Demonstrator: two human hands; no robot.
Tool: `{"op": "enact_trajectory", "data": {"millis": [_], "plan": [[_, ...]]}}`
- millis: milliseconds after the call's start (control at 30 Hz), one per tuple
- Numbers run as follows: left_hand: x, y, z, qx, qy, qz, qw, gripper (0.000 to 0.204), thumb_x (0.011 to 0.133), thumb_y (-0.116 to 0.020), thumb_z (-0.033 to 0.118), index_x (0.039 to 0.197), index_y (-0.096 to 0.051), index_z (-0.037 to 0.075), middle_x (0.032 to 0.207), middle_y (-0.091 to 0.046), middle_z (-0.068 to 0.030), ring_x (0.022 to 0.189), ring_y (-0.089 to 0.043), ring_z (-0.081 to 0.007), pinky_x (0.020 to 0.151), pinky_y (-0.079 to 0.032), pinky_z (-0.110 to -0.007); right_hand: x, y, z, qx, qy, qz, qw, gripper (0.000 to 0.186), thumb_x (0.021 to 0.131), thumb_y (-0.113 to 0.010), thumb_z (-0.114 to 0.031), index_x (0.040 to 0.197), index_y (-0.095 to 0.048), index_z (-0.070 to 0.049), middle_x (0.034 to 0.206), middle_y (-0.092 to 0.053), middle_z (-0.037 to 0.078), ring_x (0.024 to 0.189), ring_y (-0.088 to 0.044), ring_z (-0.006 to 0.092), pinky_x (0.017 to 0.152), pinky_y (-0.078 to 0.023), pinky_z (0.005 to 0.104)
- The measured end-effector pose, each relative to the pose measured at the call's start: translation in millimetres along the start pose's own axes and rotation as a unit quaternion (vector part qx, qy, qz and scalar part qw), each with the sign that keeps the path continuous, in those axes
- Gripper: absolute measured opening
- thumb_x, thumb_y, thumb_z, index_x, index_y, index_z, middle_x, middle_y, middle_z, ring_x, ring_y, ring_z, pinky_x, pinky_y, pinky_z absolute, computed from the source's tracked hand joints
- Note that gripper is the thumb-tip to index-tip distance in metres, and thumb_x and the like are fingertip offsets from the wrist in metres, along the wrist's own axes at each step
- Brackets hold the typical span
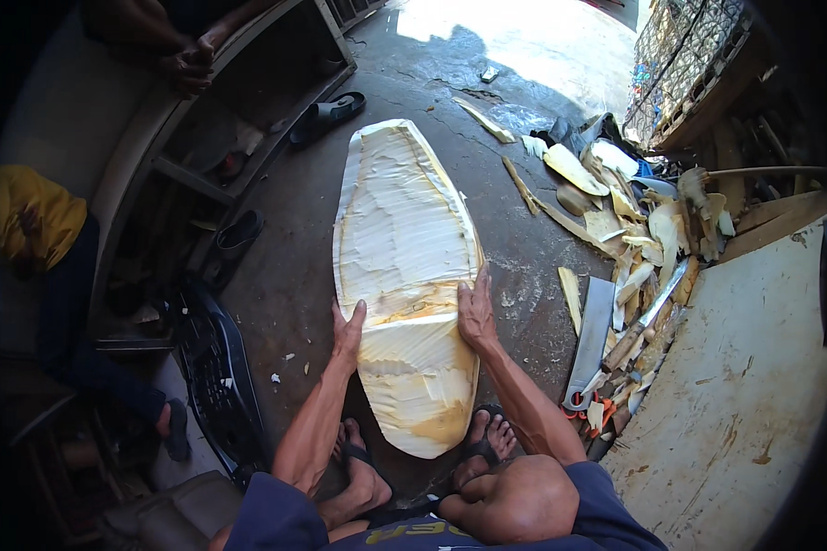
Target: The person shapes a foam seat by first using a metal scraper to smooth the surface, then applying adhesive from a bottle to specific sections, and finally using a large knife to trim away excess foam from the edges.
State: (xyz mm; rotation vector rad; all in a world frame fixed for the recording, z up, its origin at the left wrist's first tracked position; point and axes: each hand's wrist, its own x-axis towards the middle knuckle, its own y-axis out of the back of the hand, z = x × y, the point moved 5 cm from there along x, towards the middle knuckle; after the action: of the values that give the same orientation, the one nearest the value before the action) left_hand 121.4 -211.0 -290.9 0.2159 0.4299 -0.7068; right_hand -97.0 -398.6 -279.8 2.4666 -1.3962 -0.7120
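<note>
Bare knee [530,500] rises near right; beyond, the left hand [347,336] and right hand [475,315] clasp opposite sides of a carved foam block [404,230] at centre, its near end between sandalled feet [365,477], foam scraps [574,172] heaped right.

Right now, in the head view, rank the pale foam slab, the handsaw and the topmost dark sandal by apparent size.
1. Pale foam slab, by far
2. Handsaw
3. Topmost dark sandal; lying farther off shrinks it

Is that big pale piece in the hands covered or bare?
Bare on top: the pale piece shows its rough, ridged surface between the left hand and right hand. Its underside is hidden, so I cannot tell there.
</note>
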Motion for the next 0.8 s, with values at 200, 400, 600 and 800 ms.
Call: {"op": "enact_trajectory", "data": {"millis": [200, 400, 600, 800], "plan": [[-20, 9, -2, 0.030, -0.008, -0.026, 0.999, 0.094, 0.096, -0.069, 0.043, 0.161, -0.014, 0.003, 0.156, -0.040, -0.0198, 0.140, -0.041, -0.0295, 0.116, -0.034, -0.042, -35, 7, 11, 0.057, -0.006, 0.011, 0.998, 0.077, 0.108, -0.039, -0.041, 0.161, -0.008, 0.007, 0.168, -0.010, 0.028, 0.157, -0.011, 0.0383, 0.128, -0.011, 0.0400], [-84, 11, -28, -0.116, 0.218, 0.077, 0.966, 0.093, 0.099, -0.036, 0.075, 0.160, -0.026, 0.005, 0.153, -0.044, -0.0216, 0.139, -0.045, -0.0335, 0.111, -0.041, -0.048, -68, 134, 86, -0.134, -0.021, 0.246, 0.960, 0.075, 0.102, -0.055, -0.041, 0.159, -0.028, 0.000, 0.161, -0.028, 0.029, 0.148, -0.030, 0.0438, 0.123, -0.022, 0.0502], [-106, 0, -36, -0.113, 0.107, 0.030, 0.987, 0.071, 0.108, -0.030, 0.058, 0.139, -0.056, -0.001, 0.128, -0.066, -0.0181, 0.110, -0.066, -0.0281, 0.099, -0.050, -0.039, -95, 207, 154, -0.402, -0.103, 0.284, 0.864, 0.084, 0.093, -0.068, -0.044, 0.159, -0.030, -0.010, 0.153, -0.039, 0.028, 0.143, -0.035, 0.0457, 0.117, -0.029, 0.0539], [-119, 31, 64, 0.132, 0.054, 0.051, 0.989, 0.070, 0.109, -0.031, 0.055, 0.127, -0.063, -0.004, 0.118, -0.070, -0.0170, 0.101, -0.067, -0.0263, 0.094, -0.050, -0.038, -79, 242, 141, -0.185, -0.141, 0.335, 0.913, 0.088, 0.077, -0.074, -0.034, 0.153, -0.040, -0.007, 0.124, -0.052, 0.028, 0.115, -0.056, 0.0453, 0.101, -0.045, 0.0505]]}}
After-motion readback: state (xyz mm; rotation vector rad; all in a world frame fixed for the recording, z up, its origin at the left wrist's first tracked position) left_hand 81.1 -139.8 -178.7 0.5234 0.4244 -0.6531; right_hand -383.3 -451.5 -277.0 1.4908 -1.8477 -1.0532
